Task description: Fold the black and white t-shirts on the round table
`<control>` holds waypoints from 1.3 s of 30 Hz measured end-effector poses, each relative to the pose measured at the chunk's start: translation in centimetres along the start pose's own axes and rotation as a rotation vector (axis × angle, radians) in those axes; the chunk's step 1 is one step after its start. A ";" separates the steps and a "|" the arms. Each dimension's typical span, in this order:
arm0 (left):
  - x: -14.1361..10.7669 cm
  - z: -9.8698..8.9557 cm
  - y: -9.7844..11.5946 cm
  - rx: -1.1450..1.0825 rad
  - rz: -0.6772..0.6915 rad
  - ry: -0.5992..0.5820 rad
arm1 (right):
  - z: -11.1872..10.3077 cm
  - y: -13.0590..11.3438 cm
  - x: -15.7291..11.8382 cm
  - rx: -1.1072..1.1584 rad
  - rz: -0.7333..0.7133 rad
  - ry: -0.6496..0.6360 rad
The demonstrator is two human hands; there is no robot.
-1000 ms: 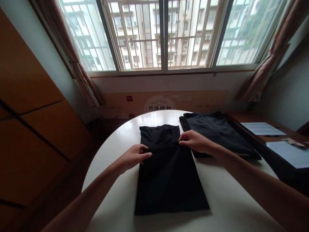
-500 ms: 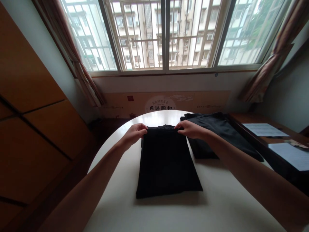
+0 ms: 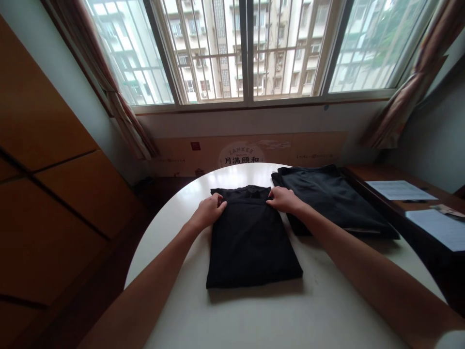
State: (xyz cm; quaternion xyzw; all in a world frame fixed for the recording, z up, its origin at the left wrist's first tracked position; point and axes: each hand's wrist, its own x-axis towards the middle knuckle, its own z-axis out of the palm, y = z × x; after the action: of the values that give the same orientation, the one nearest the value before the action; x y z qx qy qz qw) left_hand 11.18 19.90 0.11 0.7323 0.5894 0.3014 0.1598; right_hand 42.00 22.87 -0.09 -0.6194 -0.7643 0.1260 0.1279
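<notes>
A folded black garment (image 3: 252, 242) lies flat on the white round table (image 3: 269, 320), its narrower end toward the window. Near that far end, my left hand (image 3: 210, 208) pinches the garment's left edge between thumb and fingers. My right hand (image 3: 283, 198) grips the opposite edge at about the same height. Between the hands, a little bunched fabric shows at the far end. Beyond my right forearm, a second folded black garment (image 3: 330, 198) rests on the table, partly hidden by that arm.
Right of the table, a brown wooden surface (image 3: 363, 174) holds printed papers (image 3: 401, 190). An orange-brown cabinet (image 3: 69, 203) stands at the left. A printed cardboard panel (image 3: 312, 145) is behind the table, below the barred window.
Both hands have moved slightly nearer along the garment's sides, and its far edge now shows beyond them. The garment's top lies flatter. The view has tilted a little.
</notes>
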 end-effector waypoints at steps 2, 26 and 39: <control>0.2 0.2 0.2 0.046 0.010 -0.016 | -0.2 0.1 0.0 -0.019 -0.011 -0.011; 0.3 -0.6 -0.8 0.264 0.071 -0.079 | 2.1 -1.2 -1.9 -0.245 -0.182 0.191; -2.7 -3.5 3.7 0.434 0.045 -0.442 | -0.9 -5.0 -6.9 -0.510 -0.320 0.005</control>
State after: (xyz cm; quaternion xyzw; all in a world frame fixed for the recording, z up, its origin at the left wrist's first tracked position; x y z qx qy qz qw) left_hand 11.46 15.97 4.29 0.8099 0.5746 0.0053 0.1176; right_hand 39.11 15.12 2.23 -0.5036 -0.8588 -0.0932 -0.0115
